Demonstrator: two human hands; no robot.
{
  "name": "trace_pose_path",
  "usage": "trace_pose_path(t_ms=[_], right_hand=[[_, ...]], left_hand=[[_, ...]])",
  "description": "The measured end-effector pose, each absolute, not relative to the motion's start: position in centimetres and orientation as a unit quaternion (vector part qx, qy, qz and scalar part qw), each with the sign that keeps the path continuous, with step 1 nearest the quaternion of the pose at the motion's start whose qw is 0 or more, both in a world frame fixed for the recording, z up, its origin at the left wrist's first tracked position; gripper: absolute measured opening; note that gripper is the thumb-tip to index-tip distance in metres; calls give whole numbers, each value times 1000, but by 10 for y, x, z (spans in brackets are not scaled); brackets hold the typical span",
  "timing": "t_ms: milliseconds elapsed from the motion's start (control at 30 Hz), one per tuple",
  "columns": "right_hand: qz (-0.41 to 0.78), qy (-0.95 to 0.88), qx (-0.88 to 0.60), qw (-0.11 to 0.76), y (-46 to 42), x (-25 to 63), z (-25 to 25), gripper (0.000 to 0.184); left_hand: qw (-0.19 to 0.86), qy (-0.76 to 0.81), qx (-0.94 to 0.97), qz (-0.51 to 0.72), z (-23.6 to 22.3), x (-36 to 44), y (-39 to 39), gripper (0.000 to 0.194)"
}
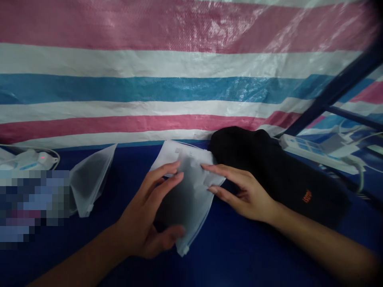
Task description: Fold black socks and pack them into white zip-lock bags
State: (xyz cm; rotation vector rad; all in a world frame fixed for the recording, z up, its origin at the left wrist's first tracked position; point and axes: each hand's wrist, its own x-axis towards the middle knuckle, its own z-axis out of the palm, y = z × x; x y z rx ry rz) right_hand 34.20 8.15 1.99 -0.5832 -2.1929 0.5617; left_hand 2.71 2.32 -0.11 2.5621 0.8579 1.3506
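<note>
Head view: a striped plastic sheet [149, 87] in red, white and blue hangs beyond the far edge of the dark blue surface [239, 255]. On the surface's right side lies a black cloth item [281, 171], reaching from the far edge toward the right edge. The left hand [151, 207] is loosely open, its fingers over the left side of a frosted zip bag [191, 203] and its thumb well apart from them, near the bag's lower end. The right hand [242, 191] is half open, fingertips and thumb apart at the bag's upper right; whether it pinches the film I cannot tell. The bag lies between the two hands, slanting, nearer the surface's far edge. A second zip bag [92, 179] sits well to the left of the left hand. A white power strip [320, 153] is at the far right corner. White paper [163, 157] with small print shows at the frosted bag's far end; inside or beneath, I cannot tell. Smallest is the slider [185, 250] at the bag's near corner.
</note>
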Motion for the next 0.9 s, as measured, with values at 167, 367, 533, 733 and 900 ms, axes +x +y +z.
trace_pose_path(t_ms=[167,367,533,733,900], right_hand=[[317,-835,-241,379,78,340,25,36],[493,-758,-286,318,80,338,17,35],[577,-688,-299,323,80,331,12,51],[618,-668,-287,299,80,322,11,32],[605,-682,-286,295,80,317,7,30]], left_hand=[[188,310,802,474,2,19,27,70],[226,299,816,440,0,19,29,70],[275,309,830,373,-1,26,29,63],[458,377,737,326,10,39,34,49],[543,430,671,264,17,52,44,39]])
